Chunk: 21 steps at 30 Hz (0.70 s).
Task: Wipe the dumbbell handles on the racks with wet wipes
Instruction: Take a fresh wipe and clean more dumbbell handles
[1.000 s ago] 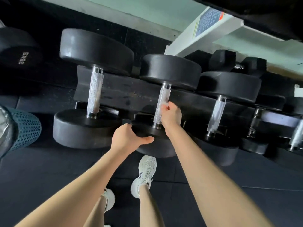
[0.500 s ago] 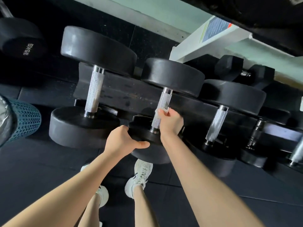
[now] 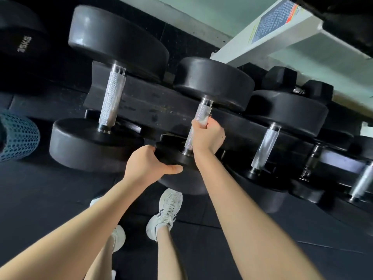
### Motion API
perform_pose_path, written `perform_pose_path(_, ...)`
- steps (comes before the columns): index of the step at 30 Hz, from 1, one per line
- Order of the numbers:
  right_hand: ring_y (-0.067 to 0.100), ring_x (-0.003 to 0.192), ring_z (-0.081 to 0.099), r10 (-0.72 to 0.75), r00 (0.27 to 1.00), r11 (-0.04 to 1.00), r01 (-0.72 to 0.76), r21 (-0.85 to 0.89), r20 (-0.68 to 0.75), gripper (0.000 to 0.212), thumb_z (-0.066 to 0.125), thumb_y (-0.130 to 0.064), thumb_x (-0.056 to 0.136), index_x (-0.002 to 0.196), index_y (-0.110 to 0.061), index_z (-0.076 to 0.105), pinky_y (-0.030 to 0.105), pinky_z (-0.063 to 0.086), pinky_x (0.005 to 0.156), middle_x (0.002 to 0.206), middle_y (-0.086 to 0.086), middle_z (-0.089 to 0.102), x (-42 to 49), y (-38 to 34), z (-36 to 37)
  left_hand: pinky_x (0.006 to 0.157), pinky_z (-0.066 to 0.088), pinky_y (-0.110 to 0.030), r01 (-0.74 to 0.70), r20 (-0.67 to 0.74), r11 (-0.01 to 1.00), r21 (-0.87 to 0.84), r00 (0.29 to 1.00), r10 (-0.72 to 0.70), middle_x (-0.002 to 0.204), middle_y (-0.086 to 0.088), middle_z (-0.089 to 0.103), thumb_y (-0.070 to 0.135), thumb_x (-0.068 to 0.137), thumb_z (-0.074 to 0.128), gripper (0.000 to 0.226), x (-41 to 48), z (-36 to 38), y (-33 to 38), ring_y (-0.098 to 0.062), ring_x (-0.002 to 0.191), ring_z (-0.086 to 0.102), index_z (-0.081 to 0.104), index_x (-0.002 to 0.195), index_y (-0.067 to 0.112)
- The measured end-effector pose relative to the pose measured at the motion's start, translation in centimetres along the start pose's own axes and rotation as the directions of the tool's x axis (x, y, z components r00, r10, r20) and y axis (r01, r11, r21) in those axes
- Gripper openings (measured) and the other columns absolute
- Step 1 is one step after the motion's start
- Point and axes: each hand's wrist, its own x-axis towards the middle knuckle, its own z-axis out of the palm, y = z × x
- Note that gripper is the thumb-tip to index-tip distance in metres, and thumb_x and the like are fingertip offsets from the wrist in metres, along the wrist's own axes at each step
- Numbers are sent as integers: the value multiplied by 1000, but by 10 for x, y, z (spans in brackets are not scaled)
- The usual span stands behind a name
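Several black dumbbells with knurled silver handles lie across a low black rack. My right hand is wrapped round the handle of the middle dumbbell, with a white wet wipe showing at the top of my fist. My left hand grips the near head of that same dumbbell, thumb along its front edge. To the left lies a larger dumbbell with a bare handle; on the right another bare handle shows.
A teal mesh bin stands at the left edge. A 35 kg weight lies at upper left. Smaller hex dumbbells and a white frame are behind the rack. My white shoes stand on black rubber floor.
My right hand has slid a little up the middle handle with the wipe. My left hand stays on the near head. The view has shifted closer.
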Motion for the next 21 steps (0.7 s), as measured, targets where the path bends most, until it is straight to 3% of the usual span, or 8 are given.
perform_pose_path(3,27,56,40,-60,984,979,92,-185,170,32,65,-12,78,51,-9,49,30,30,52,51,4,47,-4,16,-28,50,35,-23,-14,-1,1000,3,1000,14,67,4,63,50,54,84,50,-2,-1,1,-7,65,56,61,78,12)
perform_pose_path(5,25,69,57,-199,964,968,221,-115,179,10,65,-11,82,82,-4,72,20,41,62,76,8,69,-7,15,-49,50,36,-24,-20,-1,1000,9,1000,20,69,3,63,50,55,85,49,-3,-1,2,-8,66,56,61,76,12)
perform_pose_path(7,7,86,59,-404,888,905,423,-48,218,24,62,-9,88,111,-9,69,6,39,78,102,1,71,-11,5,-63,49,34,-22,-33,1,999,23,999,33,66,6,59,48,57,85,44,-5,-3,4,-7,63,53,57,68,16)
perform_pose_path(9,6,115,52,-574,722,762,643,-70,386,36,55,-5,92,127,-12,60,11,34,97,129,2,60,0,1,-61,49,33,-22,-50,8,998,30,999,50,63,9,55,48,58,84,42,-6,-4,5,-8,63,53,52,63,21)
perform_pose_path(12,21,140,29,-578,476,377,876,-300,663,47,48,-4,94,141,-10,42,32,29,113,151,5,34,31,6,-45,60,38,-25,-57,0,998,25,998,57,73,10,58,52,56,84,47,-4,-2,2,-14,76,58,59,78,18)
perform_pose_path(16,34,133,41,-565,300,21,937,-350,769,47,59,-5,84,130,1,52,41,30,110,140,15,49,37,34,-44,68,43,-27,-39,-20,999,28,999,39,85,8,61,57,52,82,65,-1,1,-1,-14,83,57,61,93,13)
perform_pose_path(19,27,129,48,-521,116,-159,960,-230,846,45,37,-27,92,127,-7,58,43,29,111,134,7,56,45,24,-57,71,46,-29,-33,-14,998,53,999,34,90,5,62,57,52,83,70,-1,-1,1,-16,86,58,60,98,10)
perform_pose_path(21,23,128,48,-463,109,-253,935,-250,880,49,30,-32,92,128,-12,58,45,28,111,134,2,57,59,6,-59,73,45,-29,-27,-14,998,61,1000,28,92,4,60,54,55,83,70,-2,-2,3,-17,88,57,58,103,9)
